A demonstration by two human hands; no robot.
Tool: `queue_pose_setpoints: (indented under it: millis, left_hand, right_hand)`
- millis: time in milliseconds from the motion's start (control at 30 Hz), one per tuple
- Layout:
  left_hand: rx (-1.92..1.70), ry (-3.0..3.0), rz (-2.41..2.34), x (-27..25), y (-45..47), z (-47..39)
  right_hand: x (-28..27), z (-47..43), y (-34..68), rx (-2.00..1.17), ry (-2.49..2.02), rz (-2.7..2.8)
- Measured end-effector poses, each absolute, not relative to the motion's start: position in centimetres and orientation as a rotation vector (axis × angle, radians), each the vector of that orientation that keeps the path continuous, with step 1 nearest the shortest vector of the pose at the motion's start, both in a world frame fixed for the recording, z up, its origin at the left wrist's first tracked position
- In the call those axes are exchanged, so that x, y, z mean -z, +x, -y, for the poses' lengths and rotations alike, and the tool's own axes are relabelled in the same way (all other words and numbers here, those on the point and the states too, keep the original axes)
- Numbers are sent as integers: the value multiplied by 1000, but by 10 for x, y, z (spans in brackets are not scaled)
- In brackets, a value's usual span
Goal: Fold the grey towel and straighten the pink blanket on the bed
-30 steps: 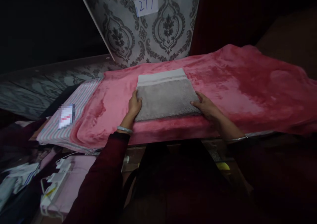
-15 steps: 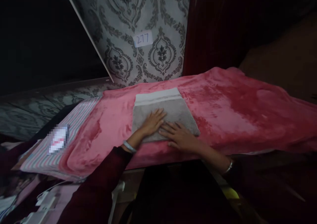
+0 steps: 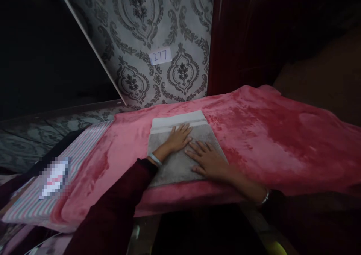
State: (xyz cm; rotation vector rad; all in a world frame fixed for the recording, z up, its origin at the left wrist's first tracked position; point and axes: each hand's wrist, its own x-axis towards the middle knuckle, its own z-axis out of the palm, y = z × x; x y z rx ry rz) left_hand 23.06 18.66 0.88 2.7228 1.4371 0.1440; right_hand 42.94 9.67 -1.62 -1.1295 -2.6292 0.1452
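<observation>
Item: folded grey terry towel with a pale woven band along its far edge [image 3: 183,149], lying flat near the front edge of a plush pink fleece blanket [image 3: 267,134] that covers the work surface. Left hand [image 3: 176,139]: palm down on the towel's middle, fingers extended and slightly fanned toward the pale band, grasping nothing; silver bangle at the wrist, dark maroon sleeve behind. Right hand [image 3: 210,161]: flat on the towel's right half, fingers spread and pointing left, so that their tips lie just beside the left hand; also holding nothing. Adjacent: a striped pink-and-white folded cloth [image 3: 42,195] at the left, partly under the blanket's edge, bearing a blurred label; grey damask-patterned wall panel [image 3: 146,33] behind, with a small white paper tag reading 277 [image 3: 160,56]. Hazards, as judged: the fleece looks slick, so a sideways press of the palms could slide the whole towel toward the front edge rather than flatten it; uneven pressure between the two hands may skew the layers and throw the fold out of square; the blanket itself may ruck beneath and leave a ridge.
</observation>
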Motion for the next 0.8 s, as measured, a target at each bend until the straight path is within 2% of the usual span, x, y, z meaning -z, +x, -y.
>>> queue_pose_setpoints:
  millis: [200, 633, 800]
  left_hand:
    - [-127, 2723, -1415, 12, 223, -193]
    - [-85, 2756, -1314, 6, 260, -236]
    - [33, 2722, -1201, 0, 251, -247]
  right_hand:
    - [44, -92, 432, -129, -1087, 2662]
    - [28, -91, 432, -358, -1142, 2688]
    - [6, -106, 435, -449, -975, 2749]
